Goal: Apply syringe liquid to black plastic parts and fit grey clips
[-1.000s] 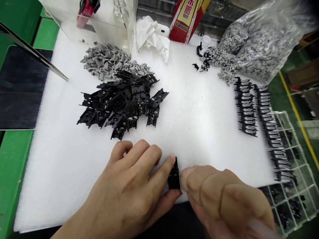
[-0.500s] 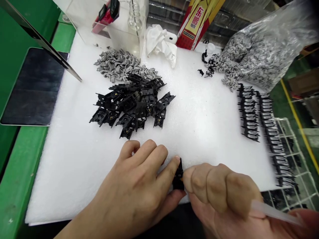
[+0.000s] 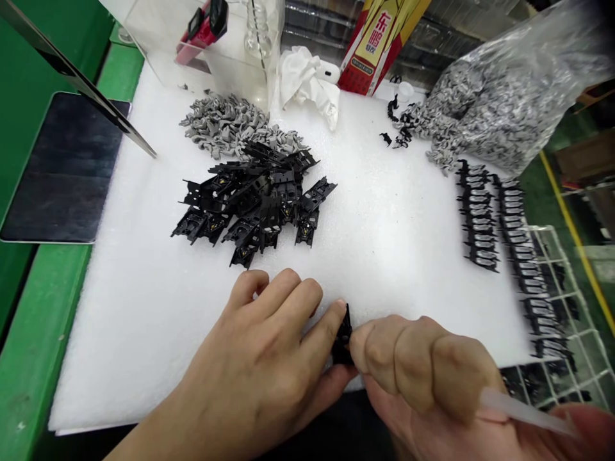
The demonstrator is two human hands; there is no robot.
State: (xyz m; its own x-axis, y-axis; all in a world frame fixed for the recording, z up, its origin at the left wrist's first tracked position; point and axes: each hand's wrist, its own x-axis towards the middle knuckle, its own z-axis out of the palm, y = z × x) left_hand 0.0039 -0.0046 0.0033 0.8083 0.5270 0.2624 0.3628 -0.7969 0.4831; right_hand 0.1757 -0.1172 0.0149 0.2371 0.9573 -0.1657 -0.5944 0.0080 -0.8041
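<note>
At the near edge of the white foam sheet [image 3: 384, 256], my left hand [image 3: 269, 358] pinches a small black plastic part [image 3: 343, 342] between index finger and thumb. My right hand [image 3: 432, 378] is closed, with its fingertips against the right side of that part. A translucent whitish strip [image 3: 526, 413] sticks out of the right fist; its other end is hidden by the fingers. Beyond my hands lies a heap of similar black plastic parts [image 3: 254, 198]. Behind it is a pile of small grey pieces [image 3: 235, 125].
Tweezers [image 3: 120, 118] reach in at the upper left, above a dark tablet [image 3: 60, 166]. Rows of assembled black-and-grey parts [image 3: 480, 218] line the right side. A plastic bag of grey pieces [image 3: 504, 109], crumpled tissue [image 3: 307, 83] and a red-yellow box [image 3: 379, 48] stand behind.
The whole view has shifted very slightly. My right fingertips sit a touch further left over the black part; an orange spot visible beside them before is now hidden.
</note>
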